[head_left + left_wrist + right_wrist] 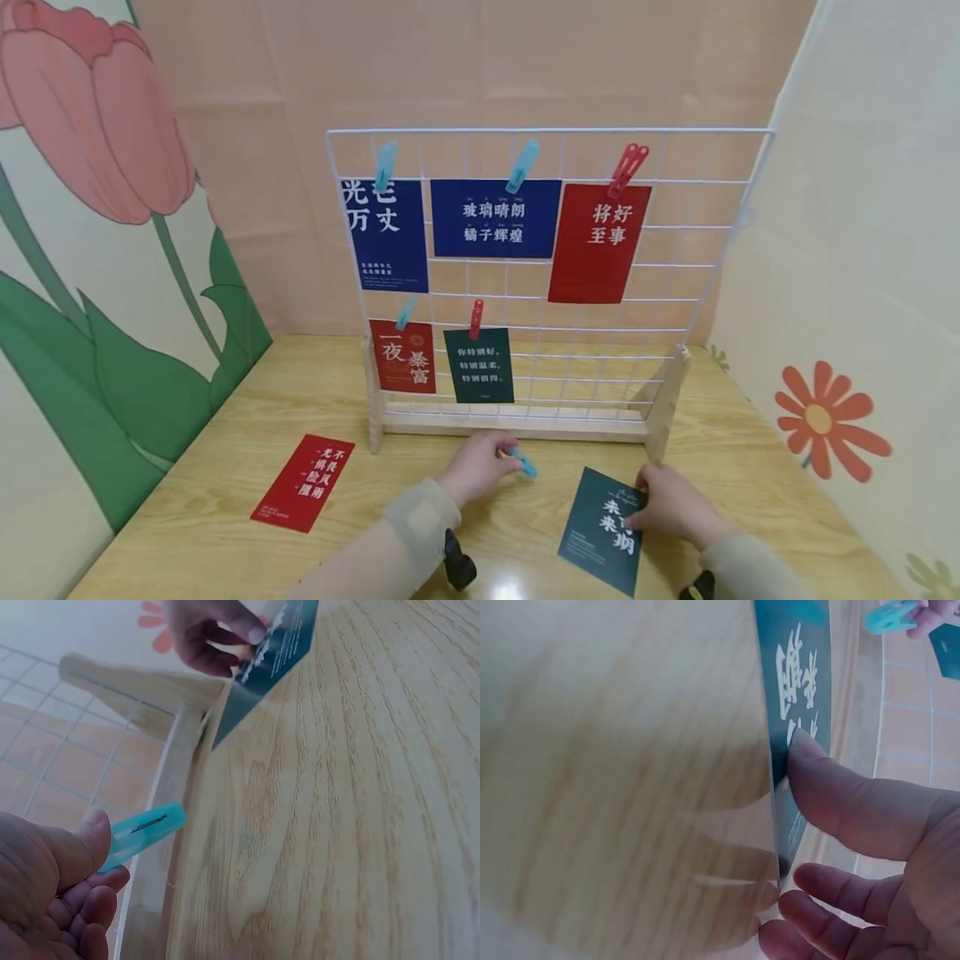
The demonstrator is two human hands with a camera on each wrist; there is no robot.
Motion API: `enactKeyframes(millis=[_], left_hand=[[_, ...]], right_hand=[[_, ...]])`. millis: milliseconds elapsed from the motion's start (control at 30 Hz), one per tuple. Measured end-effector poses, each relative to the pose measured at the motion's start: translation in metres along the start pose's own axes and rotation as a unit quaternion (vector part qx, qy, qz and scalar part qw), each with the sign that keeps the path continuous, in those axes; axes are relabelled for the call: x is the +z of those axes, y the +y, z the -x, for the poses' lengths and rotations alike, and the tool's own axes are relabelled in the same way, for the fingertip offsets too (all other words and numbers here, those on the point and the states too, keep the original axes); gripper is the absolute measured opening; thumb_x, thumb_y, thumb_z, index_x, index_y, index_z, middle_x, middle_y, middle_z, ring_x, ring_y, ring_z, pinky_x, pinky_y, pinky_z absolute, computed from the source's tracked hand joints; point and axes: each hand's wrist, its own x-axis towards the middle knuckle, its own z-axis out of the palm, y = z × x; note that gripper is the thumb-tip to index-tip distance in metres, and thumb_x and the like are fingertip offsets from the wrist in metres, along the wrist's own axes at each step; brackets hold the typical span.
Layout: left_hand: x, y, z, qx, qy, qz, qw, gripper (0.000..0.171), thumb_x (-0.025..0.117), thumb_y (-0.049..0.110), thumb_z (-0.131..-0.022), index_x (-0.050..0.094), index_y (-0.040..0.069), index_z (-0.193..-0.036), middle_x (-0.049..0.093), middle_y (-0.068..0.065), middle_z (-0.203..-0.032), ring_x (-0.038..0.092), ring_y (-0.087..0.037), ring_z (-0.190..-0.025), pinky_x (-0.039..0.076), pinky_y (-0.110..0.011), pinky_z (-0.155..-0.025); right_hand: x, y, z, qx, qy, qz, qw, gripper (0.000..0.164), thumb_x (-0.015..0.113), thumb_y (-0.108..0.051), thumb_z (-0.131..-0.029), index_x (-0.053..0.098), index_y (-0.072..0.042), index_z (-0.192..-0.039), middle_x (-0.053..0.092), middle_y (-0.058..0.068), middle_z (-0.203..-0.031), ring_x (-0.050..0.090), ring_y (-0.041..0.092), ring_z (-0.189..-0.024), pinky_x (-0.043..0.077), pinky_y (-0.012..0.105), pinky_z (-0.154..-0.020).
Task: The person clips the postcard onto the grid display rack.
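My left hand pinches a light-blue clothespin between thumb and fingers, just in front of the rack's wooden base. In the left wrist view the clothespin points away from the thumb, its metal spring visible. At the right, my right hand grips the edge of a dark green card with white lettering. The thumb lies on the card's face in the right wrist view, where the card appears nearly edge-on; the fingers curl behind its edge.
A white wire grid rack on a wooden stand holds several cards by blue and red clothespins, including a green card in the lower row. A red card lies on the wooden table at the left. Printed cloth walls surround it.
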Motion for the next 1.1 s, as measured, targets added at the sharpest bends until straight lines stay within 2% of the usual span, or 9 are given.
enactKeyframes(millis=[200, 433, 700, 1100], left_hand=[[-0.001, 0.002, 0.0, 0.0, 0.002, 0.004, 1.0, 0.032, 0.07, 0.024, -0.088, 0.066, 0.009, -0.117, 0.061, 0.001, -0.098, 0.052, -0.013, -0.084, 0.046, -0.032, -0.075], [-0.001, 0.0, -0.001, -0.002, -0.002, 0.006, 1.0, 0.032, 0.07, 0.025, -0.088, 0.067, 0.01, -0.116, 0.06, 0.002, -0.097, 0.051, -0.013, -0.084, 0.045, -0.031, -0.073], [-0.001, 0.001, 0.0, 0.0, -0.009, 0.01, 0.9999, 0.031, 0.07, 0.025, -0.089, 0.067, 0.011, -0.116, 0.06, 0.001, -0.098, 0.051, -0.013, -0.084, 0.045, -0.032, -0.073], [0.001, -0.003, 0.001, 0.003, -0.005, 0.001, 1.0, 0.03, 0.07, 0.027, -0.089, 0.067, 0.012, -0.116, 0.06, 0.005, -0.099, 0.051, -0.011, -0.084, 0.045, -0.03, -0.073]], right_hand=[[-0.004, 0.0, -0.002, 0.011, -0.012, 0.014, 1.0, 0.067, 0.089, -0.038, -0.058, 0.06, 0.003, -0.103, 0.06, 0.011, -0.092, 0.055, 0.023, -0.08, 0.049, 0.049, -0.078], [-0.005, -0.002, -0.003, 0.026, -0.026, -0.001, 0.999, 0.068, 0.089, -0.037, -0.058, 0.058, 0.004, -0.102, 0.06, 0.01, -0.089, 0.054, 0.022, -0.079, 0.048, 0.048, -0.078], [-0.003, -0.003, -0.003, 0.018, -0.018, 0.013, 1.0, 0.063, 0.09, -0.035, -0.059, 0.059, 0.005, -0.097, 0.06, 0.01, -0.086, 0.055, 0.024, -0.077, 0.048, 0.049, -0.076], [-0.001, -0.011, -0.004, 0.026, -0.027, -0.004, 0.999, 0.062, 0.09, -0.028, -0.06, 0.059, 0.006, -0.101, 0.06, 0.01, -0.088, 0.056, 0.022, -0.08, 0.048, 0.049, -0.079]])
